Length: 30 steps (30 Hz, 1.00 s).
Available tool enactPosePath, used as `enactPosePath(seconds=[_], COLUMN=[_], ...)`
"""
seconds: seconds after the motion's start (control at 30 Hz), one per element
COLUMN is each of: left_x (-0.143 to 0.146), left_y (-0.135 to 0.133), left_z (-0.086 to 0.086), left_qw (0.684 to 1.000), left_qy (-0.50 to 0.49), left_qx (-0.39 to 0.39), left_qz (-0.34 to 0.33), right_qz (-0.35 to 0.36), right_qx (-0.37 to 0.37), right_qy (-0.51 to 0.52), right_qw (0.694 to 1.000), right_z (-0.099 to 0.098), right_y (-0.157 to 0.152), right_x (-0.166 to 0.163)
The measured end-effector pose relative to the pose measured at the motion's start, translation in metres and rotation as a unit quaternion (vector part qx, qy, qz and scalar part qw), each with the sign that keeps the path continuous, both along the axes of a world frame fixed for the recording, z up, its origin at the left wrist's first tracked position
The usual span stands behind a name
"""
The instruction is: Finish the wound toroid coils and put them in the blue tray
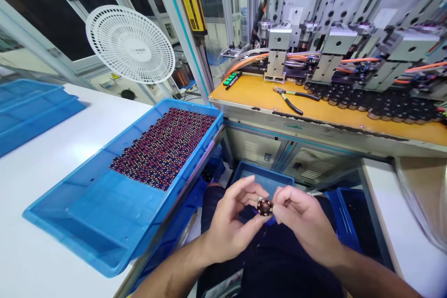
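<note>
Above my lap, a small round metal part [264,206] with a dark coppery inside and light spots around its rim is held between my two hands. The fingers and thumb of my left hand [234,219] are closed around its left side. At its right edge, the thumb and fingertips of my right hand [303,219] pinch together and touch it. Whatever finer piece may sit between the right fingertips is too small to make out. To the left, a blue tray [115,223] holds tightly packed rows of small dark parts [167,149] with red and pale dots.
Pliers [295,98] and a marker [233,81] lie on the orange bench [251,93], before a machine with metal fixtures [279,46]. Dark cylinders [370,102] line its right side. A white fan [131,46] stands behind the tray. Blue bins [263,171] sit below.
</note>
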<state>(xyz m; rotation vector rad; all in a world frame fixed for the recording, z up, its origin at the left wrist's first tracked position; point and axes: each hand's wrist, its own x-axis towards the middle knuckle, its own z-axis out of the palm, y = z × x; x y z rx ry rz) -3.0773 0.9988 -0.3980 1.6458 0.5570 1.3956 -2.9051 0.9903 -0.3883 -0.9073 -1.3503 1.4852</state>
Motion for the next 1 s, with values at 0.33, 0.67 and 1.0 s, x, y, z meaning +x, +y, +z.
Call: enactPosePath(seconds=[0.33, 0.67, 1.0], left_x=[-0.003, -0.006, -0.003], left_y=[-0.004, -0.001, 0.000], left_z=[-0.001, 0.005, -0.002], left_qw=[0.999, 0.961, 0.944], left_qy=[0.012, -0.112, -0.118], left_qx=[-0.006, -0.193, -0.259], left_qz=[-0.044, -0.162, -0.169], right_qz=[-0.001, 0.015, 0.033], right_qx=[0.014, 0.010, 0.000], right_qy=[-0.029, -0.034, -0.120], right_qw=[0.999, 0.999, 0.992], right_z=[0.006, 0.007, 0.018], right_y=[-0.004, -0.012, -0.001], right_x=[0.004, 0.011, 0.010])
